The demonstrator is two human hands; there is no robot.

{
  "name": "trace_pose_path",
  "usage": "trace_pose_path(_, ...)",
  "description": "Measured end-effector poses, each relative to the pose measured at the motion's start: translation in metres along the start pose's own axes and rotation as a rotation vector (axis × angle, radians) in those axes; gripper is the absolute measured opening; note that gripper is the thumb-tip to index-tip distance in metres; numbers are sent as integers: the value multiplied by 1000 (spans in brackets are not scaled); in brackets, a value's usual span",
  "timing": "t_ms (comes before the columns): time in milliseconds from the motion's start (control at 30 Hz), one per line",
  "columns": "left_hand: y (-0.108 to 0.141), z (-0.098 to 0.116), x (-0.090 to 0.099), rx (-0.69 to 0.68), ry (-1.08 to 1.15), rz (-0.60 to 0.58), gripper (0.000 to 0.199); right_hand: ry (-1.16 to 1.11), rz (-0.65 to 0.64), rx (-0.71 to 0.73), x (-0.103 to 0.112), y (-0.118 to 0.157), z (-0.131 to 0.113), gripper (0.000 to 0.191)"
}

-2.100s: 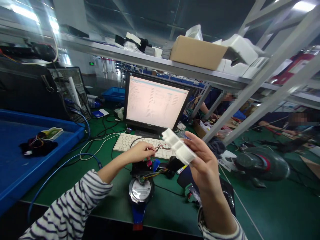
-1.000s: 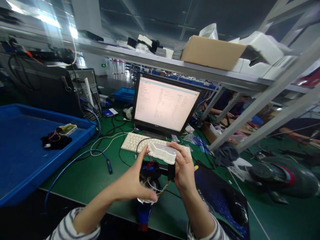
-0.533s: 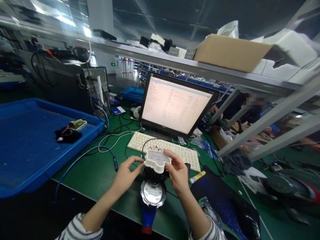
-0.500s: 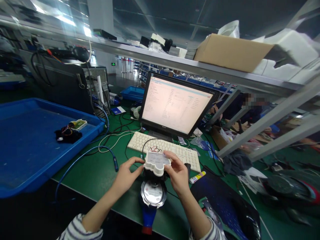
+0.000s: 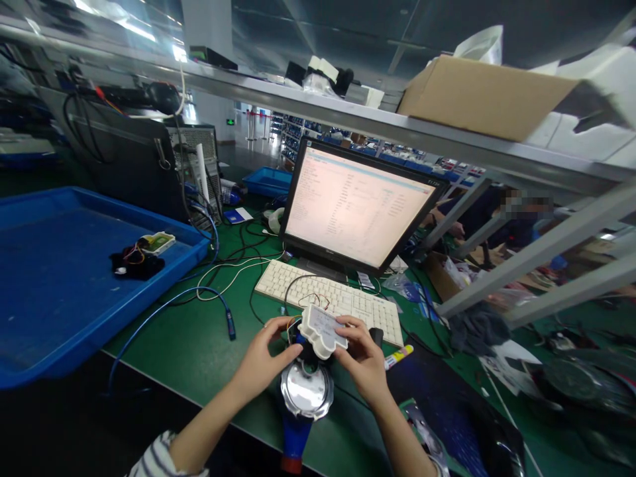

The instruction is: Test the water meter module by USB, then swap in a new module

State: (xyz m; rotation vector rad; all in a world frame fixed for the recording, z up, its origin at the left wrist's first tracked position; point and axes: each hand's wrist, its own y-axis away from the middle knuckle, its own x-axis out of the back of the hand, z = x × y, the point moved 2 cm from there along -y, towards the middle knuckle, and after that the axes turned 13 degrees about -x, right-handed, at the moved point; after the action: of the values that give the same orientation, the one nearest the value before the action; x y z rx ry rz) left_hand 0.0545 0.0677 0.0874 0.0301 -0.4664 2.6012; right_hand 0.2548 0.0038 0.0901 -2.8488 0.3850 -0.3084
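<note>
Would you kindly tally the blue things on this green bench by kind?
Large blue plastic tray: 1
Small blue bin behind: 1
Blue cable: 1
Blue-ended round meter under both hands: 1
Total: 4

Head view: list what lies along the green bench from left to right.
Blue tray → blue cable → left hand → white cover → right hand → marker pen → dark cloth.
</note>
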Motion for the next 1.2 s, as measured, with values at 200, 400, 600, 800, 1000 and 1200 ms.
trace_pose_path(200,-12,7,3,6,65,121,24,-170,106,44,-7,-9,-1,16)
trace_pose_path(400,-18,-8,25,105,15,139,26,79,-161,22,-8,-3,-11,34)
trace_pose_path(600,-3,-7,20,152,52,83,47,308,-242,82,4,-8,-21,33)
trace_pose_path(800,-6,12,3,-124,-123,-24,74,344,-275,115,4,-11,-27,33)
trace_pose_path(1000,-1,-8,4,-24,53,52,57,-55,-55,-104,12,-15,-4,27)
trace_pose_path(1200,-3,6,-5,-63,-82,46,34,-131,-3,-136,15,-23,3,27)
